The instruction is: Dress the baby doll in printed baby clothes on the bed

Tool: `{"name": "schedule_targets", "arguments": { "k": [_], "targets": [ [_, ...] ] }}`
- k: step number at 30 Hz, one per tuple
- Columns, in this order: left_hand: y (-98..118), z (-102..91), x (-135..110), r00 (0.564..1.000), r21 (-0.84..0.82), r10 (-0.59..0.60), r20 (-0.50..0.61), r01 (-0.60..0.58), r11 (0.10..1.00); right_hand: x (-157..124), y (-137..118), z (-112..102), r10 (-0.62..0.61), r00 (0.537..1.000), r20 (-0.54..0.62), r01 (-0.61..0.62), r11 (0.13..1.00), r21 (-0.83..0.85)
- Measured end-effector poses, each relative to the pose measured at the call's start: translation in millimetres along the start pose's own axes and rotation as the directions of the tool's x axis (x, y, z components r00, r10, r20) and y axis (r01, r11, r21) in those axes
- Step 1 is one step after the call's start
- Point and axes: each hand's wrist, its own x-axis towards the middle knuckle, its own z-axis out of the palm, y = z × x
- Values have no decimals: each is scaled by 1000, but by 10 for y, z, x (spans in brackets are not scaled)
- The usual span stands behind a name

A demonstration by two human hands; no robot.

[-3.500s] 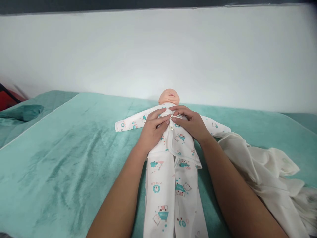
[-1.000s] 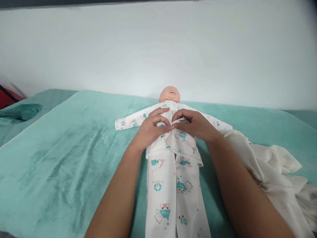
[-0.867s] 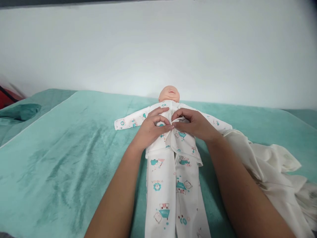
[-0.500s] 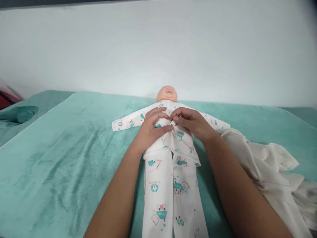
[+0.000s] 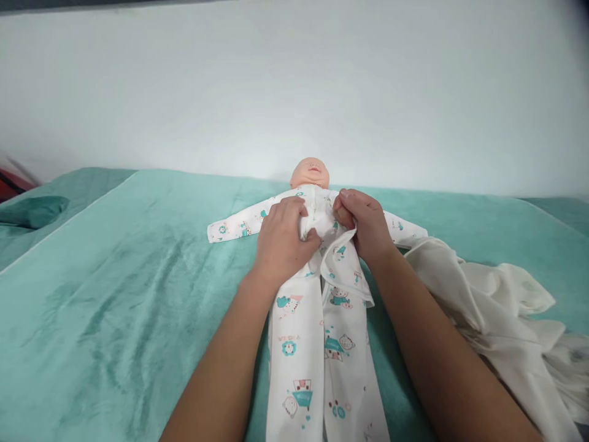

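Observation:
A baby doll (image 5: 311, 172) lies on its back, its head toward the wall and its arms spread. It wears a white printed baby shirt (image 5: 343, 256) and matching printed trousers (image 5: 299, 356). The shirt's front is parted below the chest. My right hand (image 5: 363, 222) is closed on the front edge of the shirt's right-hand flap and holds it pulled aside and lifted. My left hand (image 5: 286, 236) rests on the other half of the shirt, thumb and fingers apart, with no cloth visibly pinched. Part of the doll's chest is hidden behind my hands.
A teal plush cover (image 5: 115, 294) spreads under the doll. To the right lies a crumpled cream cloth (image 5: 488, 307), close to my right forearm. The white wall (image 5: 294, 86) rises behind the doll's head. Something red (image 5: 13, 184) shows at the far left edge.
My right hand has moved right from the middle of the shirt, drawing the flap's edge aside. My left hand has turned flatter on the shirt, and the front now gapes wider.

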Motion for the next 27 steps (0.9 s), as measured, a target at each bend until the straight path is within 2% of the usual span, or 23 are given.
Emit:
{"name": "schedule_targets", "arguments": {
  "k": [2, 4, 8, 10, 13, 16, 18, 20, 22, 25, 27],
  "targets": [
    [16, 14, -6, 998, 90, -43, -44, 47, 995, 35, 6, -52, -1, 999, -38, 3, 997, 74],
    [10, 20, -7, 987, 94, -135, -87, 143, 985, 95, 37, -161, -1, 996, -91, 11, 993, 118],
    [-66, -22, 23, 942, -154, -317, -113, 299, 942, 229, 163, -414, -12, 991, -133, 30, 990, 136],
    [-128, -75, 52, 898, -332, -407, -168, 338, 881, 267, 224, -476, -16, 990, -142, 38, 988, 152],
    [-244, -175, 90, 764, -579, -599, -241, 382, 720, 282, 279, -475, -28, 980, -196, 61, 985, 162],
    [-378, -258, 101, 607, -698, -754, -250, 427, 575, 281, 301, -464, -29, 972, -232, 71, 982, 172],
    [-471, -288, 98, 522, -708, -790, -323, 421, 567, 278, 303, -502, -18, 969, -246, 65, 980, 186],
    [-557, -297, 94, 469, -702, -790, -396, 400, 589, 273, 296, -586, -3, 963, -270, 50, 985, 167],
    [-627, -293, 91, 456, -689, -783, -422, 400, 604, 266, 281, -705, 20, 956, -292, 14, 993, 114],
    [-706, -288, 89, 469, -682, -780, -414, 408, 607, 272, 254, -890, 20, 931, -366, 4, 998, 63],
    [-753, -295, 84, 482, -677, -786, -388, 429, 598, 289, 236, -983, 8, 896, -443, 30, 996, 79]
  ]
}}
